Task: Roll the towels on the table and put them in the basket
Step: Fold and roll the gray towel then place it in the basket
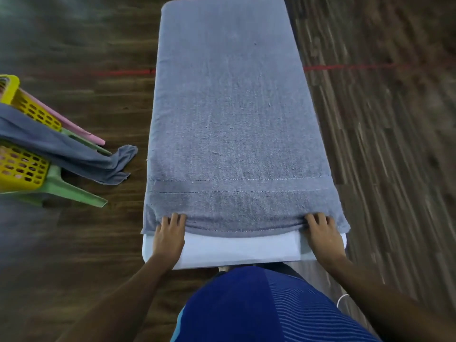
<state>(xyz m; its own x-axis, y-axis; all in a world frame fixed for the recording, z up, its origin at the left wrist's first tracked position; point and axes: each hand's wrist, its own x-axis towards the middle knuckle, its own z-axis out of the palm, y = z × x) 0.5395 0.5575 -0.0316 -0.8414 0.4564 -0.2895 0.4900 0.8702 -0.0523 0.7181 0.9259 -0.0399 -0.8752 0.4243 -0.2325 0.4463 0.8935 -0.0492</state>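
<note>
A grey towel [234, 119] runs lengthwise away; left hand [169, 239] and right hand [320, 239], equally near, seemingly pinch its near hem.

Narrow white table [243, 254], covered nearly end to end by flat grey towel [232, 114], bare only along near edge.

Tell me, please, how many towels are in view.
2: the spread towel covers the table; the draped towel hangs over the yellow basket at left. The basket may hide more.
</note>
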